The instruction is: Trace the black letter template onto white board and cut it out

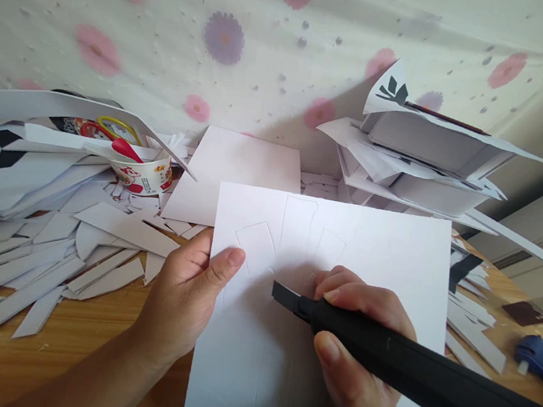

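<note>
A white card sheet [385, 260] with faint cut outlines lies in front of me on the wooden table [54, 348]. My left hand [185, 296] grips the sheet's left edge, thumb on top. My right hand [358, 340] is closed round a black utility knife [409, 371], whose tip rests on the sheet near the outlines, just right of my left thumb.
Heaps of white card offcuts [43, 245] cover the table's left. A small printed bowl [147, 176] holds a red-handled tool. Another white sheet [235, 171] lies behind. Stacked white boxes and paper [428, 165] stand at the back right. A blue tool [540, 359] lies far right.
</note>
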Tool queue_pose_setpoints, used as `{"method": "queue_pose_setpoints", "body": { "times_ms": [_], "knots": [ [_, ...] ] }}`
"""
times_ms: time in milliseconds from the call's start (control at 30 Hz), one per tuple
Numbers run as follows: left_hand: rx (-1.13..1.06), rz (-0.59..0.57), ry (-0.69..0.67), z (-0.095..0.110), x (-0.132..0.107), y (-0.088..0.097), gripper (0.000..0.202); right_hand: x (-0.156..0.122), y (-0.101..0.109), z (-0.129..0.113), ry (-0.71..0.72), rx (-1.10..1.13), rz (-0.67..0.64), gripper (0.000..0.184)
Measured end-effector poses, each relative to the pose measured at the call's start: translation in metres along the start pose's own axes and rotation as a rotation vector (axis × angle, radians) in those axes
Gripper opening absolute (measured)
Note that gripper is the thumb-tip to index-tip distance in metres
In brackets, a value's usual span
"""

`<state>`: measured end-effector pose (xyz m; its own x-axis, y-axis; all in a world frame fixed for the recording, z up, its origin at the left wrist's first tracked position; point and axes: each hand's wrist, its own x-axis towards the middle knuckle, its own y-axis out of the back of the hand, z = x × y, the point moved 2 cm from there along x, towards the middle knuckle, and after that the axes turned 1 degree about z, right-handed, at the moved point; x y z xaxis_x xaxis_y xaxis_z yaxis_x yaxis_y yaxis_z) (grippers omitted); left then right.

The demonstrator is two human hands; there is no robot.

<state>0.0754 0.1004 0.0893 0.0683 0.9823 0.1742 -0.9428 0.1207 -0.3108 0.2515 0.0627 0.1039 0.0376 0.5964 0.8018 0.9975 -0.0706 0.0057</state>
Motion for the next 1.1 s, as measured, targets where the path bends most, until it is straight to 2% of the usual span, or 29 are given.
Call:
{"method": "queue_pose_setpoints", "body": {
  "times_ms": [167,400,600,767,933,1100],
  "knots": [
    [-0.013,0.001,-0.005,-0.001,0.000,-0.001,0.035,0.001,0.000,-0.004,0.010,-0.080,0.007,0.018],
    [-0.017,0.016,-0.002,-0.002,0.000,0.000,0.034,-0.001,0.000,-0.001,0.002,-0.047,-0.013,0.021],
    [-0.008,0.015,0.007,0.000,0.000,-0.002,0.034,-0.007,0.002,0.007,0.021,0.143,0.195,0.020],
    [0.017,0.027,-0.010,0.002,0.000,-0.001,0.032,-0.004,-0.005,-0.005,0.057,-0.090,0.047,0.023],
    [0.006,0.032,0.003,0.003,0.000,-0.002,0.031,-0.005,-0.004,-0.005,0.041,-0.092,0.114,0.024],
    [-0.031,0.034,0.014,0.005,-0.001,-0.003,0.022,-0.004,-0.005,-0.004,0.027,-0.115,0.065,0.024]
  ]
}}
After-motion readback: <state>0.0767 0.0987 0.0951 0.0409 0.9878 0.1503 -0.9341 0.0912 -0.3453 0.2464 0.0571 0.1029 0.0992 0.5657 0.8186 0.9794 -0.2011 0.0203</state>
